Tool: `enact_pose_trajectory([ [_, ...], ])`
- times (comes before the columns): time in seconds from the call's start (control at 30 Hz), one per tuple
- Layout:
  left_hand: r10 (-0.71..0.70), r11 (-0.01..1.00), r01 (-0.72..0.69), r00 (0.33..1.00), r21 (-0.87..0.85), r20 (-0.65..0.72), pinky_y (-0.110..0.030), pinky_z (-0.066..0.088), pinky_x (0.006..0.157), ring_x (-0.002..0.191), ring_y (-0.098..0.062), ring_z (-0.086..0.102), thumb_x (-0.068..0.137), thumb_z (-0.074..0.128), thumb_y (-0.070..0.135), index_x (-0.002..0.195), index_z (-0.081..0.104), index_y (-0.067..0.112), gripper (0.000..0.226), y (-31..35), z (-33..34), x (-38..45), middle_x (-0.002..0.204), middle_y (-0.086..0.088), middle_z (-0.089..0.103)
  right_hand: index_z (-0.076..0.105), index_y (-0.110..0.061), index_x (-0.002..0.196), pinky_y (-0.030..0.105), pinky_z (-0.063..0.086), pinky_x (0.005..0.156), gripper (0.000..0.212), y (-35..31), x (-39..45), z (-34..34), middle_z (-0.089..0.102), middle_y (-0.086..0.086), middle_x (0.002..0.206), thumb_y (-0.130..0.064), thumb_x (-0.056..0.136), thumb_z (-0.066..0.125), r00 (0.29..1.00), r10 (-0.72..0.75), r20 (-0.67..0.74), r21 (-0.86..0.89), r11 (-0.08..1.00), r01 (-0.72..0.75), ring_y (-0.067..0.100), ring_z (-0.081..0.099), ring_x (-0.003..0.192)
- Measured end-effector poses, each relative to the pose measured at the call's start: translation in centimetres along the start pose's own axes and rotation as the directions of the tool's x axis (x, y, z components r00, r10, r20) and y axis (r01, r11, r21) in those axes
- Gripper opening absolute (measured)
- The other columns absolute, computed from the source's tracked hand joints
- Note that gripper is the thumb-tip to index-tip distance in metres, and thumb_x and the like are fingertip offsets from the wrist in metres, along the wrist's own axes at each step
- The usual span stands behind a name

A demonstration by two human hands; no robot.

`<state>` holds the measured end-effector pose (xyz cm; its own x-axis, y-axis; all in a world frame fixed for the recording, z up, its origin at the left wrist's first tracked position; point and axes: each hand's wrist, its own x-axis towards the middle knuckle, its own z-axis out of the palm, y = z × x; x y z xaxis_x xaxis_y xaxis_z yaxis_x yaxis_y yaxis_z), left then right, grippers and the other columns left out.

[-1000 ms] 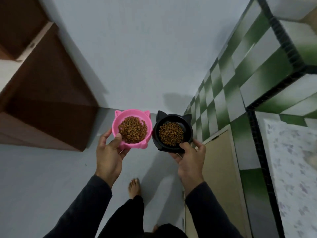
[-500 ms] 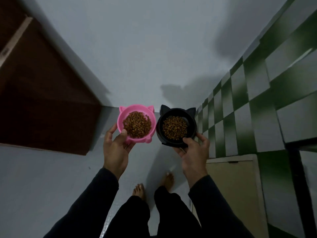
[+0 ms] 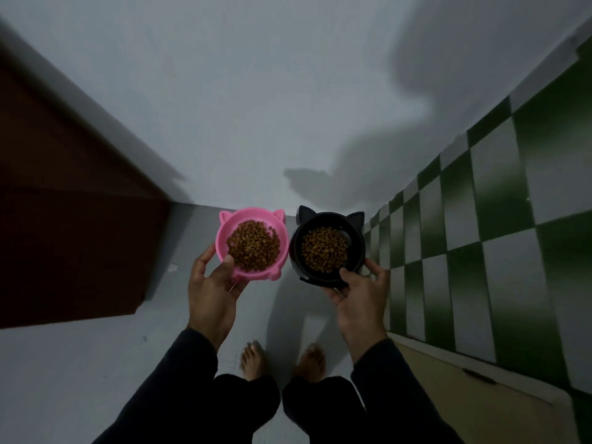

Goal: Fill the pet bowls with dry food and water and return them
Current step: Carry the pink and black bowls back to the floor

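Dim, cool light from behind/above throws big soft shadows on wall (image 3: 256,91) & floor (image 3: 64,379); wide-angle bends edges, motion blur smears cabinet (image 3: 64,235) at left, grainy.

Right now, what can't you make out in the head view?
- Underside of the pink bowl: hidden by left hand and bowl itself.
- Base of the black bowl: covered by right hand.
- Brown furniture: motion-blurred, cut off at left edge.
- Water: none visible.
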<state>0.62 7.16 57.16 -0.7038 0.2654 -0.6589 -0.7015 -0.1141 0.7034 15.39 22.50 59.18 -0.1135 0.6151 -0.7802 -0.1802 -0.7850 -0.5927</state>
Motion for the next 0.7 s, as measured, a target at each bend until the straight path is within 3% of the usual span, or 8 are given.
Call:
enact_pose_trajectory([
  [0.2, 0.005, 1.0, -0.005, 1.0, 0.03, -0.004, -0.052, 0.058, 0.094, 0.114, -0.035, 0.068, 0.1, 0.058, 0.001, 0.143, 0.051, 0.025, 0.051, -5.5, -0.5, 9.6, 0.13, -0.012, 0.066, 0.051, -0.032, 0.125, 0.044, 0.06, 0.073, 0.057, 4.4, 10.1, 0.8, 0.058, 0.002, 0.113, 0.012, 0.09, 0.056, 1.0, 0.005, -0.026, -0.021, 1.0, -0.005, 0.032, 0.061, 0.113],
  [0.5, 0.028, 0.998, -0.028, 1.0, 0.065, 0.008, -0.054, 0.057, 0.096, 0.116, -0.034, 0.068, 0.101, 0.058, 0.009, 0.148, 0.049, 0.022, 0.049, -15.2, -1.9, 23.2, 0.13, -0.012, 0.068, 0.052, -0.033, 0.123, 0.055, 0.059, 0.084, 0.057, 12.0, 25.1, 0.7, 0.055, 0.006, 0.12, 0.014, 0.09, 0.055, 1.0, 0.007, -0.03, -0.014, 1.0, -0.007, 0.035, 0.058, 0.117],
  [0.7, 0.029, 0.997, -0.03, 0.999, 0.075, 0.018, -0.055, 0.057, 0.096, 0.116, -0.034, 0.068, 0.102, 0.055, 0.007, 0.147, 0.049, 0.022, 0.048, -21.6, -3.6, 31.5, 0.13, -0.012, 0.067, 0.052, -0.03, 0.123, 0.048, 0.061, 0.071, 0.056, 17.6, 34.2, -0.1, 0.05, 0.014, 0.134, 0.014, 0.089, 0.057, 0.998, 0.0, -0.055, -0.012, 1.0, 0.0, 0.037, 0.057, 0.116],
])
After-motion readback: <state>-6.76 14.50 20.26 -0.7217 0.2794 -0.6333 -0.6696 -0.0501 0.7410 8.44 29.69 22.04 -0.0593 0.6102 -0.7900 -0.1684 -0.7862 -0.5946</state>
